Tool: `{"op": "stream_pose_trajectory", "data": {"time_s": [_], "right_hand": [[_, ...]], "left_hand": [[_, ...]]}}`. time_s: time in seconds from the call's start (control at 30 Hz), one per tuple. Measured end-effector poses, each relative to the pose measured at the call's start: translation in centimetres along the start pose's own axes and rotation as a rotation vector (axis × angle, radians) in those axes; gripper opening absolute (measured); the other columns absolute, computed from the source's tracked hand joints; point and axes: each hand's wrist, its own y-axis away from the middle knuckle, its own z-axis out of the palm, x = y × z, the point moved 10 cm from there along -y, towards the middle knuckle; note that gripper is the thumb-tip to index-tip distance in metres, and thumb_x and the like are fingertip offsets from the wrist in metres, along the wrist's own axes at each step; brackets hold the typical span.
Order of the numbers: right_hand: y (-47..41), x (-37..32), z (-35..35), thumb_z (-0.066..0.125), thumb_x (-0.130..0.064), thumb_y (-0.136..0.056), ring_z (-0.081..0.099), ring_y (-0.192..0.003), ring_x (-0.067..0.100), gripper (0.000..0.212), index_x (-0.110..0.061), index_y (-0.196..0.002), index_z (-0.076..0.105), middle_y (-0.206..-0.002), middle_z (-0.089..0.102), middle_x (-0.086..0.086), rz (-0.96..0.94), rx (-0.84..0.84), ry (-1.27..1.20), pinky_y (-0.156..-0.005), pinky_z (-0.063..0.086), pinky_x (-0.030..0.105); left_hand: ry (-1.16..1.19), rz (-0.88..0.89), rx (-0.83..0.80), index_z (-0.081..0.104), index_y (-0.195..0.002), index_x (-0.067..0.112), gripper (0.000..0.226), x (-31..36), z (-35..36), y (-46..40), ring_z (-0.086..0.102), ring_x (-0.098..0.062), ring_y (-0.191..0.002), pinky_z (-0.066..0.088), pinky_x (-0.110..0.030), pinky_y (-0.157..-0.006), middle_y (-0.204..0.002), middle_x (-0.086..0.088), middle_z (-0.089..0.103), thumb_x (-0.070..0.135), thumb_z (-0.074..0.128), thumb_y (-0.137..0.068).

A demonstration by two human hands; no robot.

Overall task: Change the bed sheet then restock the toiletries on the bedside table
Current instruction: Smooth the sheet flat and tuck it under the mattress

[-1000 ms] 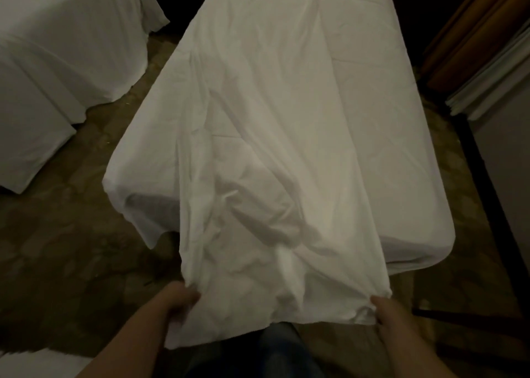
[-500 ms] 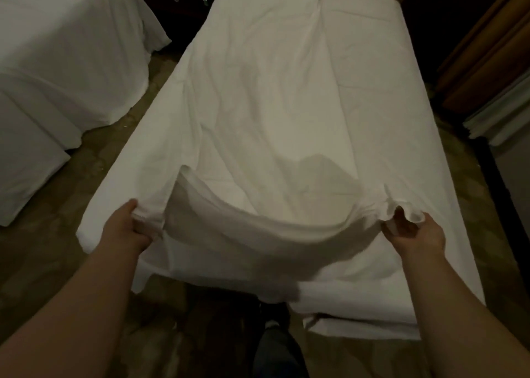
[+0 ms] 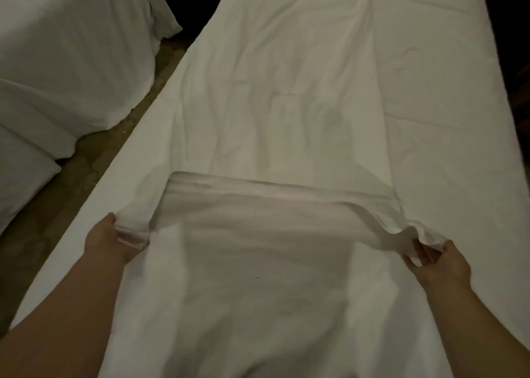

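I count two beds: mine under the white bed sheet [image 3: 286,96], and a second bed [image 3: 66,56] across the floor strip [image 3: 86,162] on the left. My left hand [image 3: 110,244] and right hand [image 3: 438,263] each pinch the sheet's folded-back edge, stretched between them.

Second white-draped bed [image 3: 71,62], mottled floor [image 3: 86,162]
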Motion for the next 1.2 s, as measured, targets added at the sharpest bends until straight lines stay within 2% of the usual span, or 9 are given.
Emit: {"op": "stream_pose_trajectory", "data": {"time_s": [0.17, 0.3, 0.43, 0.6, 0.73, 0.83, 0.93, 1.07, 1.2], "right_hand": [[-5.7, 0.2, 5.4, 0.042, -0.021, -0.098, 0.062, -0.091, 0.012, 0.031, -0.016, -0.126, 0.053, -0.102, 0.062, -0.003, -0.015, -0.015, 0.092, -0.096, 0.043, 0.046], [-8.7, 1.9, 7.6, 0.037, -0.026, -0.099, 0.055, -0.108, 0.015, 0.018, -0.028, -0.099, 0.054, -0.103, 0.059, -0.008, -0.044, -0.03, 0.232, -0.093, 0.041, 0.035], [-7.2, 2.9, 9.4, 0.044, -0.03, -0.092, 0.043, -0.127, 0.03, 0.047, -0.018, -0.137, 0.044, -0.141, 0.045, 0.012, -0.481, 0.021, 0.86, -0.107, 0.033, 0.037], [5.6, 17.8, 16.5, 0.038, -0.034, -0.084, 0.04, -0.12, 0.033, 0.044, -0.015, -0.123, 0.048, -0.133, 0.047, 0.014, -1.303, -0.591, 1.503, -0.095, 0.045, 0.036], [5.3, 24.8, 13.0, 0.038, -0.04, -0.068, 0.044, -0.121, 0.022, 0.058, -0.031, -0.125, 0.044, -0.137, 0.048, -0.001, -1.229, -0.837, 1.898, -0.092, 0.041, 0.046], [1.0, 21.7, 8.7, 0.038, -0.033, -0.071, 0.061, -0.112, 0.032, 0.057, -0.023, -0.125, 0.053, -0.13, 0.059, 0.008, -0.979, -0.678, 2.121, -0.075, 0.052, 0.055], [-0.3, 18.1, 6.2, 0.044, -0.023, -0.085, 0.045, -0.128, 0.039, 0.054, -0.013, -0.138, 0.047, -0.145, 0.042, 0.015, -0.81, -0.351, 2.168, -0.09, 0.042, 0.061], [9.3, 25.0, 7.5, 0.041, -0.032, -0.07, 0.05, -0.116, 0.033, 0.058, -0.016, -0.125, 0.048, -0.127, 0.059, 0.013, -1.097, -0.727, 1.98, -0.072, 0.053, 0.055], [15.1, 31.9, 3.6, 0.037, -0.047, -0.064, 0.019, -0.142, 0.021, 0.061, -0.032, -0.123, 0.045, -0.158, 0.01, -0.007, -1.168, -0.977, 2.014, -0.068, 0.054, 0.05]], "left_hand": [[0.057, -0.015, 0.067, 0.048, -0.133, 0.026, 0.037, 1.3, 1.8, -5.5, 0.055, -0.02, -0.112, 0.052, -0.036, -0.076, -0.122, 0.001, 0.058, 0.036, 0.035, -0.1], [-0.165, 0.145, 0.016, 0.04, -0.138, 0.025, 0.042, 2.0, 4.5, -7.0, 0.042, -0.022, -0.129, 0.026, -0.045, -0.11, -0.139, -0.001, 0.045, 0.042, 0.027, -0.101], [-1.18, 0.745, 0.15, 0.018, -0.15, 0.017, 0.056, 1.5, 6.4, -3.6, 0.022, -0.024, -0.143, 0.014, -0.039, -0.116, -0.157, -0.005, 0.02, 0.034, 0.037, -0.101], [-1.965, 1.331, -0.505, 0.004, -0.152, 0.021, 0.071, -18.0, 7.5, 3.5, -0.001, -0.016, -0.147, 0.007, -0.042, -0.109, -0.16, 0.002, -0.002, 0.056, 0.024, -0.094], [-2.096, 1.341, -0.484, 0.006, -0.151, 0.028, 0.078, -20.3, 4.0, 1.0, 0.0, -0.018, -0.147, 0.008, -0.054, -0.109, -0.159, 0.006, -0.002, 0.053, 0.036, -0.084], [-2.187, 1.137, -0.26, 0.022, -0.149, 0.028, 0.057, -15.1, 0.6, -2.3, 0.028, -0.026, -0.137, 0.028, -0.063, -0.096, -0.158, 0.005, 0.016, 0.05, 0.013, -0.097], [-2.13, 0.839, 0.115, 0.039, -0.142, 0.012, 0.06, -11.0, -1.6, -2.7, 0.033, -0.034, -0.135, 0.026, -0.065, -0.098, -0.149, -0.011, 0.037, 0.045, 0.029, -0.093], [-2.208, 1.003, -0.377, 0.04, -0.137, 0.021, 0.058, -19.2, 0.8, 3.0, 0.013, -0.025, -0.144, 0.005, -0.052, -0.11, -0.148, -0.002, 0.039, 0.051, 0.031, -0.088], [-2.253, 0.861, -0.314, 0.03, -0.144, 0.029, 0.059, -19.5, -7.3, 3.4, -0.001, -0.025, -0.147, 0.0, -0.052, -0.112, -0.136, 0.0, 0.055, 0.054, 0.028, -0.09]]}}
